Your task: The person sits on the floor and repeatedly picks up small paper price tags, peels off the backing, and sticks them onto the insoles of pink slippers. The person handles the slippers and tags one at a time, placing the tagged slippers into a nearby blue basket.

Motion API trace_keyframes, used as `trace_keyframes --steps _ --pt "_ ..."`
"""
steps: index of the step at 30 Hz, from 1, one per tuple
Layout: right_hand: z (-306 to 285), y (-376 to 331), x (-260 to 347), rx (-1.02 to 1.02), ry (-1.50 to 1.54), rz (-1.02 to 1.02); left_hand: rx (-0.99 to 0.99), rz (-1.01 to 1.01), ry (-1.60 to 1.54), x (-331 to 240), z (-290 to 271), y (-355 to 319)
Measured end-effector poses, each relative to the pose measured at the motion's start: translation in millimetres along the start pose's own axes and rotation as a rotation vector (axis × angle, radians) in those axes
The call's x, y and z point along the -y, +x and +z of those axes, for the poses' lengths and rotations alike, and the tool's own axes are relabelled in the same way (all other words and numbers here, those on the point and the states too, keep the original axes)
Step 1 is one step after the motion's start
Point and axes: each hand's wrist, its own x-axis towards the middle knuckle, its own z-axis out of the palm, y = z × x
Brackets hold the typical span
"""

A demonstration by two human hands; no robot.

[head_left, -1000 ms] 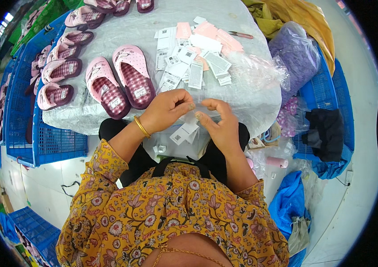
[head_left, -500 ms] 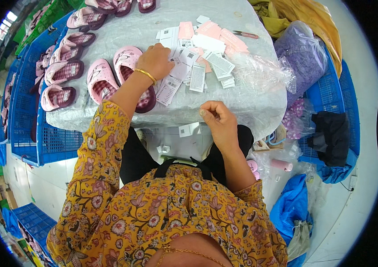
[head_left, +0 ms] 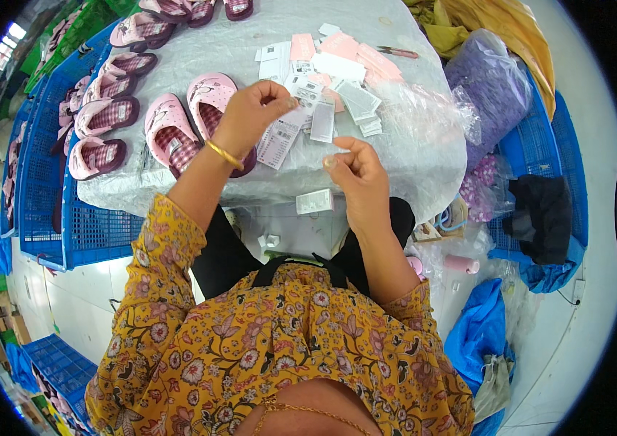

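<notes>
My left hand (head_left: 254, 120), wearing a gold bangle, is raised over the near part of the table with thumb and fingers pinched together. Behind its fingertips lie a long printed paper label (head_left: 278, 142) and other tags; whether the pinch holds anything is unclear. My right hand (head_left: 358, 174) hovers at the table's near edge, thumb pressed to the forefinger, any small thing there hidden. Beside it a folded white tag (head_left: 314, 202) shows below the edge; what supports it I cannot tell. A pair of pink clogs with checked lining (head_left: 170, 134) stands left of my left hand.
White and pink cards (head_left: 341, 65) lie spread on the plastic-covered table (head_left: 410, 167). Thread snips (head_left: 398, 52) rest behind them, clear plastic bags (head_left: 425, 116) to the right. More pink slippers (head_left: 109, 116) line the left edge. Blue crates (head_left: 98, 232) flank the table.
My left hand has lifted off the labels and moved slightly right and nearer. My right hand has risen a little, its forefinger extending further. The folded tag has turned to another face.
</notes>
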Motion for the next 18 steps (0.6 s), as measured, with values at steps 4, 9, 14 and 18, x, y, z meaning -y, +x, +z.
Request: trace_keyframes --steps 4,9,14,18 --pt "13 7 2 0.003 0.162 0.022 -0.002 0.013 -0.309 0 26 -35" --pt "17 4 -1 -0.037 0.21 0.024 -0.001 0.009 -0.422 -3 40 -54" --pt "13 3 -5 -0.059 0.195 0.035 0.011 0.06 -0.278 3 41 -58" --pt "12 2 -8 -0.03 0.224 0.046 0.048 0.059 -0.307 8 40 -60"
